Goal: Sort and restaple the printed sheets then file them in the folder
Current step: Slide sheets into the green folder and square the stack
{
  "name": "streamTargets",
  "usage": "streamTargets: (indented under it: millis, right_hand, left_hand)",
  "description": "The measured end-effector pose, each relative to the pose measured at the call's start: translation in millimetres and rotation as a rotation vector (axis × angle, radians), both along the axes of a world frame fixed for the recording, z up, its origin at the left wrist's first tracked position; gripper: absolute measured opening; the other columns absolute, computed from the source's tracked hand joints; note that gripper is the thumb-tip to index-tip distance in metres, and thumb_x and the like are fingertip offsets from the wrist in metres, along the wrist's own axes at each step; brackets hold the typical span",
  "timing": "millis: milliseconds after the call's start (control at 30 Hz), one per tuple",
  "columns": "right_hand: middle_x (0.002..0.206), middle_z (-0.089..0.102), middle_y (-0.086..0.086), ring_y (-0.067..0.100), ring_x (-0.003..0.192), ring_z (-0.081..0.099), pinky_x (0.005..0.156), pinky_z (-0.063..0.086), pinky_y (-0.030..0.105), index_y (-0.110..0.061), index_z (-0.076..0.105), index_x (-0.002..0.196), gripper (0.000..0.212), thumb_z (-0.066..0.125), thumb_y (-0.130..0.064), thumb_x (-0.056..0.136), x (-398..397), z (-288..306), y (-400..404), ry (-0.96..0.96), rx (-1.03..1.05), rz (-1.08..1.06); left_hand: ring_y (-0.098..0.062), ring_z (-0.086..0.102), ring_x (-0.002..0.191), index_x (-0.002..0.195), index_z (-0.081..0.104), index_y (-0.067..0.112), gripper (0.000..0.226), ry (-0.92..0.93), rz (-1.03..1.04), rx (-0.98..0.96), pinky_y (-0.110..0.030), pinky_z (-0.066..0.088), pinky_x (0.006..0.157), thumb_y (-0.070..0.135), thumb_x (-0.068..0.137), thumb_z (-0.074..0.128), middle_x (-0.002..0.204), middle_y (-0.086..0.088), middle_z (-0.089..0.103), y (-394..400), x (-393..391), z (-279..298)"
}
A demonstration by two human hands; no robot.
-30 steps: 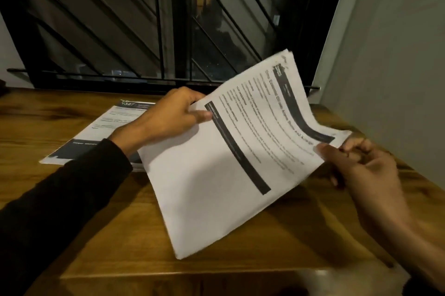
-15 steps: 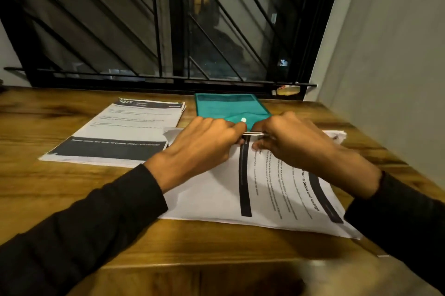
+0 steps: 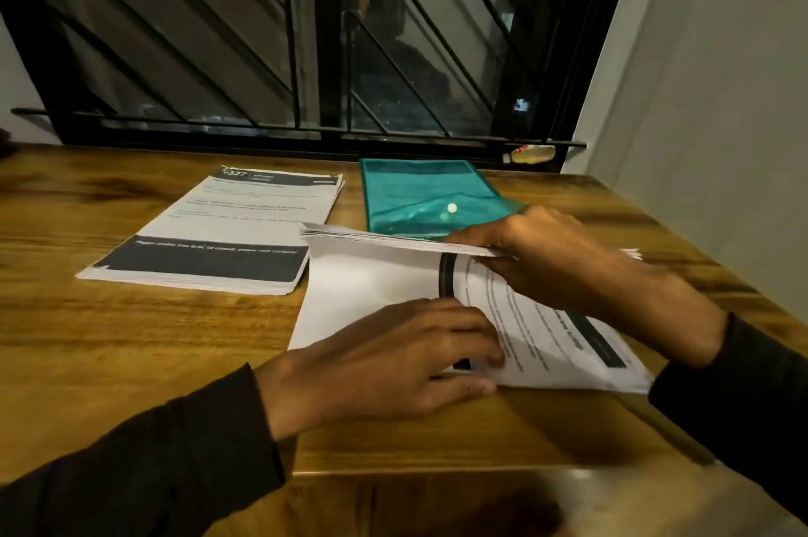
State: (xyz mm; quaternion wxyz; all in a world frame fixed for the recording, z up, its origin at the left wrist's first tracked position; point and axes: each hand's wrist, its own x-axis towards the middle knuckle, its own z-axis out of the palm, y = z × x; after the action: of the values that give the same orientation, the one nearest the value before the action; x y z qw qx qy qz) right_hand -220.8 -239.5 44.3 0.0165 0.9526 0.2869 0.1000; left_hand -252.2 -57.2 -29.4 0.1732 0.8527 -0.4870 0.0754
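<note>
The worktop (image 3: 131, 339) is brown wood, set against a barred window (image 3: 306, 55) with a pale wall (image 3: 721, 99) on the right. Both forearms reach in from the near edge in dark sleeves (image 3: 144, 471).

The left hand (image 3: 384, 361) lies palm down with its fingers nearly straight, pressing flat on the near edge of the printed sheets (image 3: 371, 287) in front of the person; it grips nothing. The right hand (image 3: 538, 256) comes in from the right, its fingers curled round the far edge of the upper sheets (image 3: 384, 239), holding them lifted clear of the page below, so the bundle gapes open along its far side.

The opened bundle lies at an angle in the middle of the worktop, white with a dark bar across it and lines of small print too blurred to read. A second stack of sheets (image 3: 218, 239) lies flat just to its left, with a dark header and a wide dark band near its front edge.

The folder (image 3: 415, 191) is teal and translucent, with a white snap button (image 3: 452, 208) on its flap; it lies flat just behind the lifted sheets, near the window
</note>
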Motion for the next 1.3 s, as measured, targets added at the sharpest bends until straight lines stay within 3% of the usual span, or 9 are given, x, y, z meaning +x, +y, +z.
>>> streamTargets:
  millis: [167,333,433,500,600,733,833,967,1300]
  right_hand:
    - [0.152,0.038,-0.007,0.013,0.134,0.044,0.110,0.038,0.033,-0.047,0.026,0.145,0.060,0.039,-0.015,0.096,-25.6,-14.4,-11.4,0.089,0.025,0.111]
    - [0.161,-0.007,-0.005,0.019,0.149,0.002,0.120,0.011,0.043,-0.061,-0.021,0.136,0.068,0.033,-0.048,0.099,-35.9,-42.5,-14.0,0.157,-0.165,0.028]
    - [0.157,-0.023,-0.010,0.015,0.146,-0.016,0.119,-0.003,0.046,-0.066,-0.034,0.125,0.061,0.013,-0.062,0.086,-38.9,-52.4,-12.7,0.158,-0.180,-0.014]
    - [0.155,-0.024,-0.014,0.016,0.144,-0.020,0.119,-0.002,0.053,-0.069,-0.035,0.120,0.053,0.002,-0.060,0.082,-41.6,-54.5,-12.2,0.155,-0.131,-0.012]
    - [0.152,-0.029,-0.016,0.016,0.143,-0.025,0.118,-0.008,0.051,-0.066,-0.038,0.122,0.054,-0.009,-0.071,0.076,-47.2,-55.0,-11.5,0.178,-0.121,-0.025]
    - [0.154,-0.028,-0.016,0.016,0.144,-0.026,0.118,-0.007,0.054,-0.061,-0.034,0.129,0.062,-0.027,-0.071,0.068,-53.0,-55.7,-9.3,0.174,-0.093,-0.015]
    - [0.154,-0.027,-0.017,0.017,0.144,-0.025,0.117,-0.007,0.055,-0.061,-0.032,0.131,0.060,-0.023,-0.070,0.072,-55.0,-52.0,-7.6,0.180,-0.080,-0.024]
    - [0.150,-0.036,-0.019,0.017,0.141,-0.032,0.116,-0.010,0.057,-0.061,-0.036,0.129,0.061,-0.027,-0.070,0.069,-58.0,-54.9,-6.3,0.183,-0.120,-0.024]
    - [0.152,-0.031,-0.022,0.005,0.138,-0.035,0.114,-0.016,0.058,-0.068,-0.015,0.135,0.054,-0.009,-0.069,0.082,-60.6,-62.4,-18.0,0.235,-0.006,0.040]
  left_hand:
    - [-0.009,0.056,0.109,0.122,0.065,0.022,0.029,-0.094,0.041,-0.081,-0.035,0.053,0.085,0.031,0.100,0.049,0.120,0.005,0.064,-0.8,-3.7,-5.5]
    - [-0.019,0.066,0.094,0.106,0.072,0.017,0.028,-0.302,0.002,-0.097,-0.035,0.057,0.060,0.010,0.079,0.075,0.105,-0.001,0.071,-3.5,-30.6,-8.6]
    - [-0.019,0.065,0.101,0.106,0.074,0.012,0.027,-0.373,-0.001,-0.228,-0.036,0.057,0.070,0.005,0.080,0.074,0.109,-0.002,0.072,2.7,-38.1,2.9]
    - [-0.020,0.061,0.114,0.117,0.071,0.010,0.033,-0.413,0.090,-0.273,-0.038,0.054,0.089,0.009,0.084,0.072,0.119,-0.004,0.070,14.8,-26.0,10.7]
    - [-0.021,0.053,0.130,0.134,0.059,0.012,0.047,-0.490,0.191,-0.020,-0.042,0.041,0.111,0.032,0.092,0.061,0.136,-0.006,0.061,41.1,-7.3,16.3]
    - [-0.019,0.059,0.125,0.131,0.064,0.018,0.048,-0.537,0.195,0.181,-0.027,0.046,0.098,0.041,0.094,0.043,0.133,-0.002,0.064,61.9,-9.8,16.4]
    - [-0.021,0.062,0.122,0.130,0.064,0.014,0.039,-0.556,0.112,0.144,-0.038,0.061,0.081,0.027,0.093,0.059,0.133,-0.004,0.064,65.8,-9.5,10.8]
    - [-0.014,0.067,0.112,0.122,0.070,0.018,0.036,-0.492,0.084,0.096,-0.027,0.061,0.068,0.023,0.091,0.053,0.126,0.002,0.067,68.4,-10.1,4.1]
    - [0.002,0.052,0.128,0.130,0.065,0.018,0.038,-0.121,0.075,-0.046,-0.026,0.052,0.098,0.022,0.095,0.051,0.138,0.008,0.059,91.7,-18.8,-5.1]
